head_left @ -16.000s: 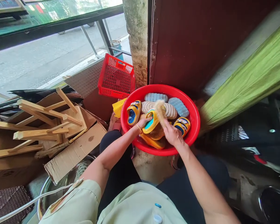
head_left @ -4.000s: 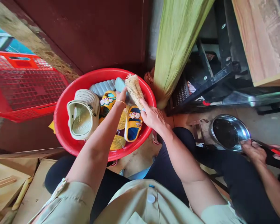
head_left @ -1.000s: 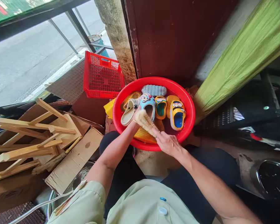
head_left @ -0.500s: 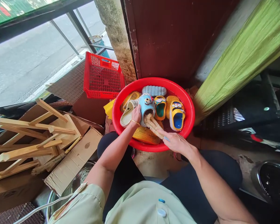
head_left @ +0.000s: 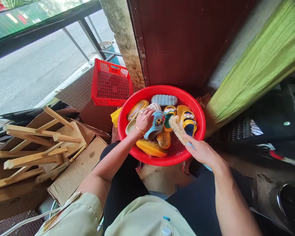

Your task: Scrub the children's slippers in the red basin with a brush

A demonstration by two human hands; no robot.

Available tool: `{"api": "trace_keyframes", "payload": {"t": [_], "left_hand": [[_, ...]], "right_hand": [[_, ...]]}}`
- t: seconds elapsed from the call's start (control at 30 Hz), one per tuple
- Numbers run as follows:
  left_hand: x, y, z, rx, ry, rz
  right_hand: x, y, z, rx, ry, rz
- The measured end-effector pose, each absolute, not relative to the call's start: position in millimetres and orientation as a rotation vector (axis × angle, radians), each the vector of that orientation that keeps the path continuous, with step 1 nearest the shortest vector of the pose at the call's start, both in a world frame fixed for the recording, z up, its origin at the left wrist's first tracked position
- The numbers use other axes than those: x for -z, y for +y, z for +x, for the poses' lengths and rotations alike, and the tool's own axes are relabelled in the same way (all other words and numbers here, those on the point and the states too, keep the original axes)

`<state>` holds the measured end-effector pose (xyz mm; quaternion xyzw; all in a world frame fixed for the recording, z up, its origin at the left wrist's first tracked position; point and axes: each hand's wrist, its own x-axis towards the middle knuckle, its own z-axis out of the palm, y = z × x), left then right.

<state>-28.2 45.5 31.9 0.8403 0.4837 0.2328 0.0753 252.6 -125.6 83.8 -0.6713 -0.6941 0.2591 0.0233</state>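
Note:
My left hand grips a light blue clog with a cartoon face on it, tilted over the red basin. Closed round the handle end of a pale bristled scrub brush is my right hand; the bristles are just right of the clog, apart from it. Around them in the basin lie a yellow clog with a green inside, a yellow clog with a blue inside, a grey-blue sole and several other yellow and cream shoes. Some water shows at the basin's bottom.
A red plastic crate stands behind the basin on the left. Wooden stools and flattened cardboard lie at my left. A green curtain hangs on the right, with a metal pot below it.
The brush has come out of the blue clog's opening and moved right with my right hand. My left hand has turned the clog so that its decorated top shows more.

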Motion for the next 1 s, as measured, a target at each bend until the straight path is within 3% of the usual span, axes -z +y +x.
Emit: {"api": "trace_keyframes", "payload": {"t": [0.2,0.47,0.73,1.0], "left_hand": [[-53,149,32,-0.253,1.574,2.607],[7,234,109,0.223,1.369,2.703],[27,247,137,0.200,1.396,2.581],[-31,219,75,-0.194,0.982,2.831]], "right_hand": [[-86,-115,256,-0.728,-2.068,-2.084],[-73,-116,260,-0.797,-2.033,-2.107],[-69,-113,259,-0.798,-2.048,-2.160],[-69,-117,263,-0.800,-2.078,-2.171]]}}
